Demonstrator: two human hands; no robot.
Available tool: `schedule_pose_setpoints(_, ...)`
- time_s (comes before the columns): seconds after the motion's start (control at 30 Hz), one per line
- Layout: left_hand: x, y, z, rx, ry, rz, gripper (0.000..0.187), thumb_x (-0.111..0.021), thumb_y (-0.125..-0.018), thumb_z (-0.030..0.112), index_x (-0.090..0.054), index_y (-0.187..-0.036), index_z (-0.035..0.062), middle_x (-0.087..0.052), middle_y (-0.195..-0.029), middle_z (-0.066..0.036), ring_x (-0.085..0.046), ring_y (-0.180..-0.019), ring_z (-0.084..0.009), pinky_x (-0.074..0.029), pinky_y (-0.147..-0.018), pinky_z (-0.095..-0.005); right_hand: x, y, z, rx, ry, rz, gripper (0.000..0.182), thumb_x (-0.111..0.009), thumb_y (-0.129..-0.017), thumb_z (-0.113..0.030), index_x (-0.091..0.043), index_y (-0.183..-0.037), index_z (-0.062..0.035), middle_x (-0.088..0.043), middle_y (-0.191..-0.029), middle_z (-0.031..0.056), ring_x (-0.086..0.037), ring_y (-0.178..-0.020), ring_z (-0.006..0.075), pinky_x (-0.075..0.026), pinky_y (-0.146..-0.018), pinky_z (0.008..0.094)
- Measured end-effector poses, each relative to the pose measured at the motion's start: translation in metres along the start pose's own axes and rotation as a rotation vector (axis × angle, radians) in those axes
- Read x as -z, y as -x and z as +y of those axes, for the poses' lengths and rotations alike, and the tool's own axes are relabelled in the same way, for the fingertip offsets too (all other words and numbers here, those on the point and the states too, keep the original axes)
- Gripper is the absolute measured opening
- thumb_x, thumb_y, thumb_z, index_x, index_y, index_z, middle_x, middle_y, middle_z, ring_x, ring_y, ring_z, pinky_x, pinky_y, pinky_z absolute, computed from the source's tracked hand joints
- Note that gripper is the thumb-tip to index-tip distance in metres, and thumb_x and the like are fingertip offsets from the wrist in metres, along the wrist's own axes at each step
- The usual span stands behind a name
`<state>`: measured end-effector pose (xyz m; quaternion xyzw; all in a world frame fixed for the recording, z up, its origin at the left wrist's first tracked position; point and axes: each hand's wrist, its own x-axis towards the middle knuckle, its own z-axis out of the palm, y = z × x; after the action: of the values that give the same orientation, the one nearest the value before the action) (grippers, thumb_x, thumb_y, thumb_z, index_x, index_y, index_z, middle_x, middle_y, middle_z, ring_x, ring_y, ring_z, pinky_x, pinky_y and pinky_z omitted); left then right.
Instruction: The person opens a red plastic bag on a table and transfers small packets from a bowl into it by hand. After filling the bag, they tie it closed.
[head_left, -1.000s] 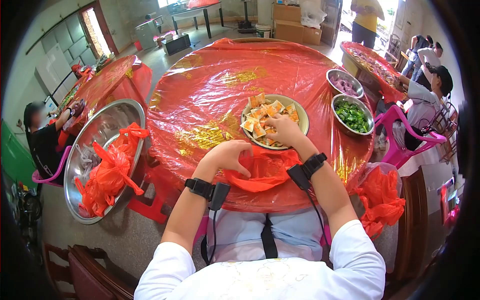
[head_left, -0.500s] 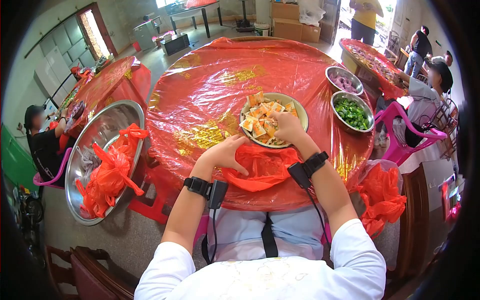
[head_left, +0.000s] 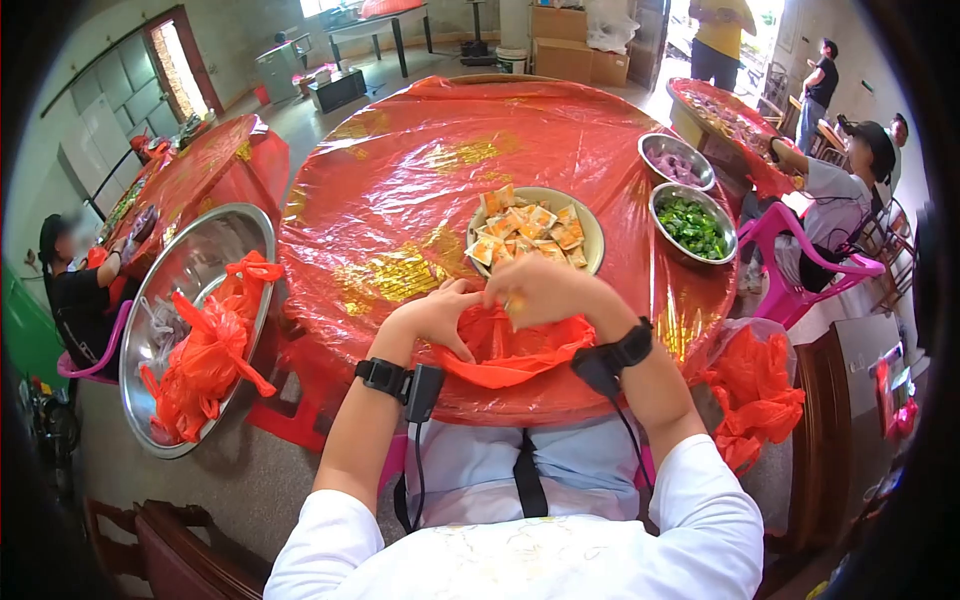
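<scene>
In front of me a red plastic bag (head_left: 520, 365) lies on the table with its mouth spread. My left hand (head_left: 438, 315) is at the bag's left rim, thumb and fingers apart in a curve. Over the bag's mouth, my right hand (head_left: 555, 290) is closed, and a small yellowish bit of a packet shows below its fingers. Just beyond is a pale bowl (head_left: 594, 238) heaped with orange-and-white packets (head_left: 520, 228). My right hand covers part of the bowl's near rim.
Metal bowls of chopped greens (head_left: 690, 226) and pinkish pieces (head_left: 678, 163) stand at the table's right. A large metal basin (head_left: 262, 235) with red bags (head_left: 215, 340) is at left. More red bags (head_left: 755, 390) hang at right. People sit at other tables.
My right hand has left the packets in the bowl and come toward me, over the bag, with a small packet in its fingers. My left hand stays at the bag's rim.
</scene>
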<state>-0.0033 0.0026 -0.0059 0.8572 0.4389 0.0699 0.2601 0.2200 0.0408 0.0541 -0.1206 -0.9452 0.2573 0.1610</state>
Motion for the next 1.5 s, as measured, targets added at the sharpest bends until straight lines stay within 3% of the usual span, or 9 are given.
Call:
schedule_pose_setpoints(0.13, 0.000, -0.002, 0.002, 0.053, -0.030, -0.027, 0.099, -0.085, -0.046, 0.024, -0.041, -0.135, 0.0159, -0.036, -0.133, -0.019, -0.034, -0.125, -0.0375, -0.033, -0.105, -0.0410, -0.042, 0.002, 0.008, -0.288, 0.167, -0.567, 0.032, -0.060, -0.063, 0.002, -0.059, -0.094, -0.0046, -0.063, -0.087, 0.0114, -0.060, -0.083, 0.0299, -0.048, -0.070, 0.0383)
schedule_pose_setpoints(0.27, 0.000, -0.001, 0.001, 0.007, -0.031, -0.015, 0.101, -0.083, -0.046, 0.021, -0.038, -0.136, 0.0145, -0.036, -0.134, -0.019, -0.033, -0.126, -0.0377, -0.034, -0.105, -0.0416, -0.048, -0.002, 0.027, -0.277, 0.120, -0.596, 0.033, -0.060, -0.065, 0.002, -0.057, -0.097, -0.0044, -0.063, -0.089, 0.0122, -0.060, -0.085, 0.0315, -0.047, -0.069, 0.0396)
schedule_pose_setpoints(0.47, 0.001, 0.001, 0.006, 0.071, -0.021, -0.035, 0.105, -0.084, -0.044, 0.021, -0.037, -0.137, 0.0146, -0.035, -0.135, -0.018, -0.033, -0.127, -0.0370, -0.033, -0.105, -0.0418, -0.042, 0.002, 0.021, -0.133, 0.191, -0.489, 0.030, -0.062, -0.067, -0.004, -0.060, -0.096, -0.0083, -0.066, -0.082, 0.0082, -0.063, -0.078, 0.0263, -0.048, -0.064, 0.0372)
schedule_pose_setpoints(0.57, 0.003, 0.001, 0.006, 0.094, -0.021, -0.066, 0.105, -0.085, -0.044, 0.022, -0.037, -0.137, 0.0153, -0.035, -0.135, -0.018, -0.033, -0.126, -0.0368, -0.033, -0.105, -0.0419, -0.013, -0.006, -0.013, -0.399, 0.182, -0.461, 0.024, -0.061, -0.072, -0.010, -0.061, -0.096, -0.0061, -0.066, -0.073, 0.0082, -0.065, -0.070, 0.0283, -0.049, -0.060, 0.0380)
schedule_pose_setpoints(0.63, 0.003, 0.001, 0.006, 0.075, -0.034, -0.054, 0.103, -0.085, -0.045, 0.022, -0.038, -0.136, 0.0160, -0.035, -0.135, -0.018, -0.033, -0.126, -0.0368, -0.034, -0.105, -0.0420, -0.015, -0.004, 0.009, -0.215, 0.332, 0.340, 0.028, -0.063, -0.075, -0.021, -0.061, -0.099, -0.0071, -0.065, -0.063, 0.0058, -0.064, -0.059, 0.0267, -0.050, -0.056, 0.0365)
schedule_pose_setpoints(0.7, 0.000, 0.001, 0.005, 0.055, -0.044, -0.051, 0.102, -0.086, -0.045, 0.023, -0.039, -0.135, 0.0166, -0.035, -0.135, -0.018, -0.033, -0.126, -0.0368, -0.034, -0.105, -0.0420, 0.000, -0.002, 0.032, -0.471, 0.251, 0.526, 0.038, -0.066, -0.072, -0.026, -0.062, -0.107, -0.0117, -0.066, -0.074, 0.0111, -0.065, -0.075, 0.0292, -0.050, -0.067, 0.0396)
schedule_pose_setpoints(1.0, 0.003, 0.001, 0.007, 0.072, -0.043, -0.058, 0.099, -0.086, -0.047, 0.027, -0.040, -0.134, 0.0191, -0.034, -0.136, -0.019, -0.033, -0.127, -0.0380, -0.034, -0.104, -0.0431, 0.011, 0.029, 0.097, -0.551, 0.329, 0.170, 0.067, -0.076, -0.063, -0.023, -0.053, -0.125, -0.0140, -0.047, -0.130, 0.0218, -0.047, -0.117, 0.0370, -0.039, -0.098, 0.0400)
schedule_pose_setpoints(1.3, -0.003, -0.001, -0.003, 0.046, -0.013, -0.042, 0.100, -0.088, -0.046, 0.033, -0.041, -0.133, 0.0200, -0.035, -0.135, -0.021, -0.032, -0.127, -0.0397, -0.032, -0.105, -0.0457, 0.014, 0.029, 0.091, -0.606, 0.389, 0.311, 0.048, -0.063, -0.067, -0.007, -0.063, -0.114, -0.0139, -0.065, -0.089, 0.0177, -0.062, -0.088, 0.0335, -0.049, -0.081, 0.0396)
schedule_pose_setpoints(1.5, 0.002, 0.001, 0.004, 0.088, -0.015, -0.052, 0.099, -0.086, -0.047, 0.028, -0.040, -0.135, 0.0186, -0.034, -0.136, -0.019, -0.032, -0.127, -0.0371, -0.033, -0.105, -0.0422, 0.027, 0.028, 0.081, -0.659, 0.456, 0.309, 0.037, -0.061, -0.071, -0.011, -0.065, -0.107, -0.0150, -0.066, -0.092, 0.0131, -0.063, -0.090, 0.0277, -0.050, -0.077, 0.0398)
